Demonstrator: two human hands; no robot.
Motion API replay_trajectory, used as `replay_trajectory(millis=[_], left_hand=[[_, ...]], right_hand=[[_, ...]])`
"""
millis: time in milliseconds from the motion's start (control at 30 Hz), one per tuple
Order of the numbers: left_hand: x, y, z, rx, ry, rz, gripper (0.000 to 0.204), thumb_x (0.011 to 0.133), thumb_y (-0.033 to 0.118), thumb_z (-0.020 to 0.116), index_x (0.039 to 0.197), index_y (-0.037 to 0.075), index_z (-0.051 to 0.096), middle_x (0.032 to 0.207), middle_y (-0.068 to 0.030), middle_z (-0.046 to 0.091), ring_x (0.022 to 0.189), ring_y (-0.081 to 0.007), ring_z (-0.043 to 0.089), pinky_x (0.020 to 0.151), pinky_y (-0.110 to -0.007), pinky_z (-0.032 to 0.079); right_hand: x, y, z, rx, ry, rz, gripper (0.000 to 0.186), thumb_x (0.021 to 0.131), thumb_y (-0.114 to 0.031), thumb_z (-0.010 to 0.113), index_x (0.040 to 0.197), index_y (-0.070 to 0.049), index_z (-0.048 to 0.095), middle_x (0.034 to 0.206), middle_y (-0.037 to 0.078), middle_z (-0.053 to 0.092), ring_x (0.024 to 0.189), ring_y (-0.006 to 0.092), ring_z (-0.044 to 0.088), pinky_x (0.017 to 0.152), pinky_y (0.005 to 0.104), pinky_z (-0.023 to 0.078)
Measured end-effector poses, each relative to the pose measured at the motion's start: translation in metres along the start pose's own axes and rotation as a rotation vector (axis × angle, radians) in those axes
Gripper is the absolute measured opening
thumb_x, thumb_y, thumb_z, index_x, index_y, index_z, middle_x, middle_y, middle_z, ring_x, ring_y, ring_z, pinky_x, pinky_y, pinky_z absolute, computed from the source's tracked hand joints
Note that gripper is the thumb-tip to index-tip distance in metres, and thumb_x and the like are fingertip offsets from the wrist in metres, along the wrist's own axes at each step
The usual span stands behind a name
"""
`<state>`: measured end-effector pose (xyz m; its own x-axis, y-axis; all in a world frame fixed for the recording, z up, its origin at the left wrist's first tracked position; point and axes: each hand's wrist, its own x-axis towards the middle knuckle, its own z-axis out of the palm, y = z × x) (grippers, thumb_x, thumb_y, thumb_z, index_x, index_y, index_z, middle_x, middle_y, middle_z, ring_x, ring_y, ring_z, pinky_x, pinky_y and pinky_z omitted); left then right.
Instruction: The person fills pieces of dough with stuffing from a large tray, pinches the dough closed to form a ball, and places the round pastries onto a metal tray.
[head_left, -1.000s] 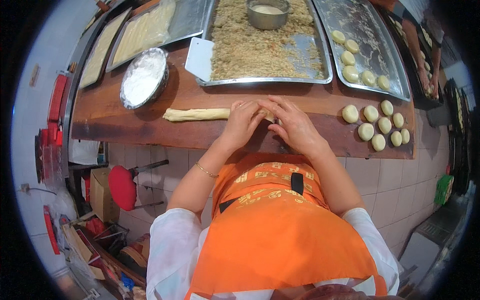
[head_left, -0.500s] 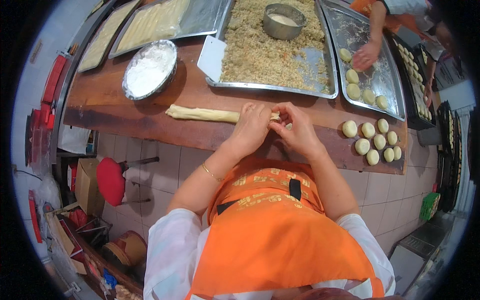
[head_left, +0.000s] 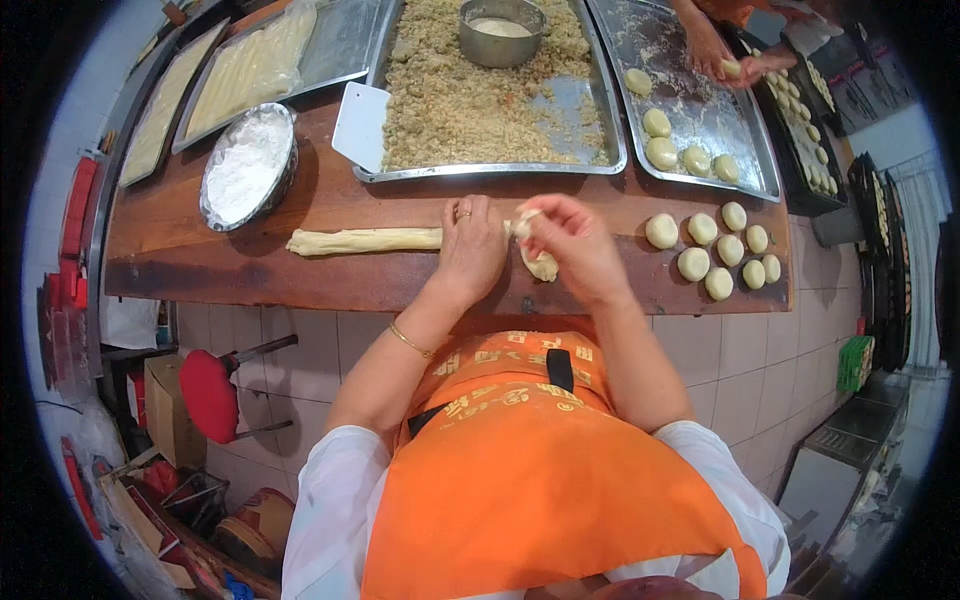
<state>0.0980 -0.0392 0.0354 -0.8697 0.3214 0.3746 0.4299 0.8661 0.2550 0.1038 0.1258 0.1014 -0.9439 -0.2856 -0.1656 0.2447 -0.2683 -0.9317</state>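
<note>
A long pale dough rope [head_left: 365,241] lies across the wooden table in front of me. My left hand [head_left: 474,245] is closed over its right end. Just to the right, my right hand [head_left: 578,250], slightly blurred, pinches dough at the rope's end. A small dough lump [head_left: 541,266] shows beneath those fingers; whether it is still joined to the rope I cannot tell. Farther right, several flattened round dough pieces [head_left: 694,264] sit in a loose group on the table.
A metal tray of crumbly filling [head_left: 470,120] holds a round metal ring [head_left: 502,35]; a white scraper [head_left: 360,127] leans at its corner. At left stands a bowl of flour [head_left: 245,168]. A co-worker's hands [head_left: 735,62] hold dough over another tray [head_left: 735,150].
My right hand has drawn slightly away from the left, exposing a dough lump beneath it. The whole view has shifted. The co-worker's hands have come together around a dough piece.
</note>
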Motion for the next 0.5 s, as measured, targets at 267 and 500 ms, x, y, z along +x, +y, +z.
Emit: replay_trajectory(millis=[267, 500], left_hand=[[0.004, 0.002, -0.032, -0.269, 0.040, -0.022, 0.052, 0.076, 0.000, 0.060, 0.128, 0.003, 0.057, 0.119, -0.0147, 0.054, 0.116, -0.0338, 0.049, 0.107, -0.048, 0.031], [0.017, 0.012, -0.026, -0.424, 0.111, 0.029, 0.034, 0.078, -0.005, 0.058, 0.111, 0.003, 0.065, 0.107, -0.0147, 0.060, 0.104, -0.0353, 0.056, 0.095, -0.045, 0.043]], right_hand=[[-0.011, 0.011, -0.042, -0.596, 0.084, -0.080, 0.017, 0.087, -0.010, 0.070, 0.102, -0.002, 0.067, 0.081, 0.004, 0.064, 0.076, 0.0089, 0.061, 0.068, 0.0243, 0.050], [-0.014, 0.023, -0.043, -1.184, 0.057, -0.334, 0.024, 0.085, -0.002, 0.064, 0.108, 0.001, 0.065, 0.086, 0.016, 0.068, 0.073, 0.0257, 0.067, 0.069, 0.0339, 0.053]])
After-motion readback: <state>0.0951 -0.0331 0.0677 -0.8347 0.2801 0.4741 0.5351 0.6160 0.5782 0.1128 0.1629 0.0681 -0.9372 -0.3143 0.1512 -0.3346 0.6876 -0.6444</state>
